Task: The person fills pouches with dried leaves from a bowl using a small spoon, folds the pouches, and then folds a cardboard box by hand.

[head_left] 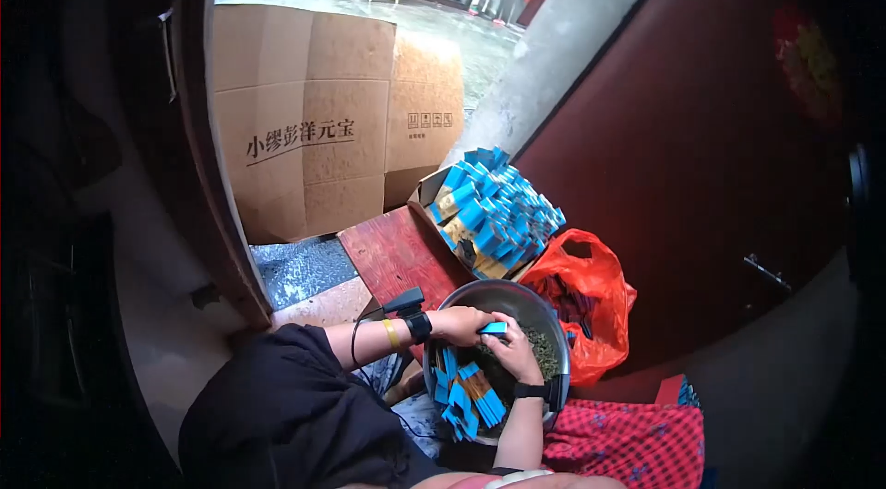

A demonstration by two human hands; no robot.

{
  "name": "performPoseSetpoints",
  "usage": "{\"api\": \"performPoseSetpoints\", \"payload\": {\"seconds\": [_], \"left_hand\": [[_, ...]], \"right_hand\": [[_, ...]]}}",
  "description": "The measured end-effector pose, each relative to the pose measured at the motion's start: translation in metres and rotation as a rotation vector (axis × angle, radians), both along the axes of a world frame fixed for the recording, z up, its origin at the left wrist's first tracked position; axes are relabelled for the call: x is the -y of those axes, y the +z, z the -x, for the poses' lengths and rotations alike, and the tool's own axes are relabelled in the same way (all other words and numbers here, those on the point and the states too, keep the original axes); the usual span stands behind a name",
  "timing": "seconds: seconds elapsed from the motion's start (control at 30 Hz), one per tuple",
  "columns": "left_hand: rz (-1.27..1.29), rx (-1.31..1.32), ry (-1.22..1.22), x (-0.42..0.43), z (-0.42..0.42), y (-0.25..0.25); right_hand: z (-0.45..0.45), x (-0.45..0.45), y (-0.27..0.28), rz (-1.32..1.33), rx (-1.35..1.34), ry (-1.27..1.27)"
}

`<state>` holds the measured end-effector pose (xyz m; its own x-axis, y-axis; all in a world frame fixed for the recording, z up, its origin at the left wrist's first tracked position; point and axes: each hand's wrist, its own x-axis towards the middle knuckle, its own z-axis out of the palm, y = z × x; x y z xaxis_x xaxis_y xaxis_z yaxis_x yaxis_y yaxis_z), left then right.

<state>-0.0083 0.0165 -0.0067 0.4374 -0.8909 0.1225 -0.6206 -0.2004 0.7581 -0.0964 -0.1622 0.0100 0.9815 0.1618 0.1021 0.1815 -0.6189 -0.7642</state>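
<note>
Both my hands meet over a large metal bowl [506, 290]. My left hand [461, 326] comes in from the left, fingers closed at one end of a small blue packet [495, 328]. From below, my right hand [517, 357] grips the same packet between thumb and fingers. Dried green leafy bits [546, 355] lie in the bowl under my hands. Several flat blue packets [466, 394], some with gold-brown faces, are piled in the bowl's near left part. Whether the held packet has anything inside cannot be seen.
A carton heaped with blue packets [498, 212] stands beyond the bowl on a red wooden board [397, 254]. To the right sits an orange-red plastic bag [604, 304] with dark contents. A big cardboard sheet [305, 120] blocks the doorway; a dark red door [683, 184] is at right.
</note>
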Motion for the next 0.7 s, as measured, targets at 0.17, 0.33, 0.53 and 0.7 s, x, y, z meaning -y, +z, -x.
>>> {"api": "performPoseSetpoints", "payload": {"seconds": [0.17,0.33,0.53,0.7], "left_hand": [[-0.030,0.028,-0.008,0.001,0.001,-0.003],[0.038,-0.039,0.042,-0.001,0.003,0.001],[-0.028,-0.054,-0.033,-0.004,0.004,0.009],[0.128,-0.138,-0.042,-0.002,0.004,0.003]], "right_hand": [[0.001,0.002,-0.001,0.139,0.010,0.008],[0.000,0.005,0.007,0.020,0.092,-0.063],[0.002,0.006,0.016,0.031,-0.008,-0.061],[0.001,0.004,0.014,0.063,0.144,-0.154]]}}
